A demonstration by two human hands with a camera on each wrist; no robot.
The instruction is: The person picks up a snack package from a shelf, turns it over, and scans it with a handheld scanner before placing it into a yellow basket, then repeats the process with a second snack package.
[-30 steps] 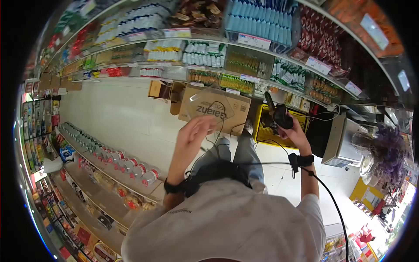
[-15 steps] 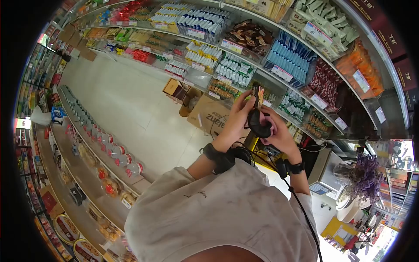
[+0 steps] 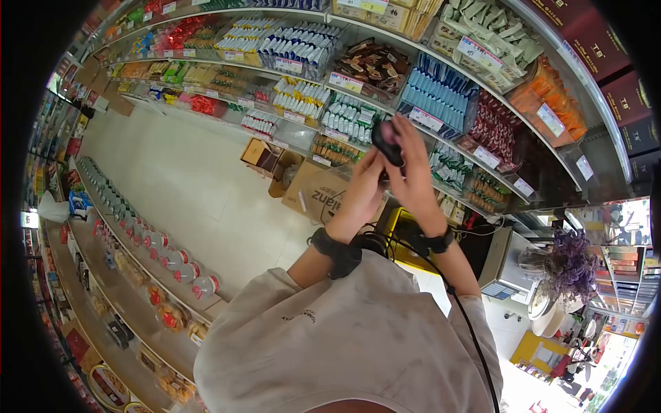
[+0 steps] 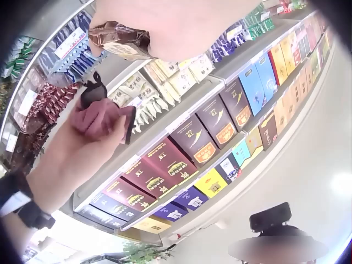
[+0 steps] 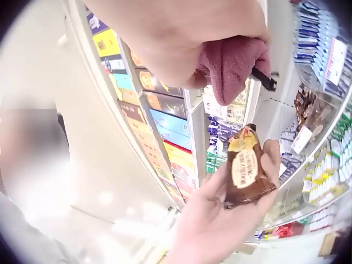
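My left hand point(image 3: 361, 193) grips a brown snack packet point(image 5: 247, 170) with a pale oval label, its printed face showing in the right wrist view. Close beside it, my right hand point(image 3: 414, 168) holds a bunched mauve cloth point(image 4: 102, 118) together with a black object point(image 3: 385, 143). In the right wrist view a black tip point(image 5: 265, 80) sticks out past the cloth, above the packet; I cannot tell what the black object is. Both hands are raised in front of the snack shelves, below a bin of similar brown packets point(image 3: 372, 69).
Shelf bins of blue packets point(image 3: 437, 93) and red packets point(image 3: 492, 127) lie ahead. Below stand a cardboard carton point(image 3: 313, 193) and a yellow basket point(image 3: 403, 230). A cable point(image 3: 475, 330) runs along the right arm. Dried purple flowers point(image 3: 571, 265) stand at right, clear jars point(image 3: 186, 272) at left.
My left hand has come from over the carton to beside the right hand, the packet now in it. The right hand has risen from the basket with the cloth and black object. The head view has shifted.
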